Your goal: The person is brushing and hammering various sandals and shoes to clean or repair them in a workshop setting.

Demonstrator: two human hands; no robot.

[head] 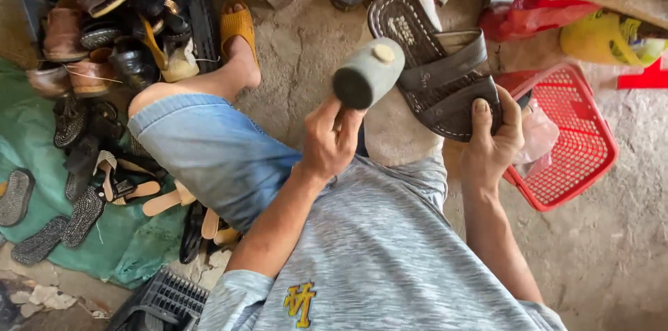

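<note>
While a dark brown sandal (438, 74) is being gripped at its heel by the closed right hand (492, 138), long axis running toward eleven o'clock, a grey cylindrical tool (367, 74) is being clasped in the left hand (331, 138), touching the strap's nine o'clock side.

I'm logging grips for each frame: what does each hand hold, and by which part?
Left hand grips the grey mallet by its handle, mostly hidden. Right hand holds the dark sandal at its toe end.
</note>
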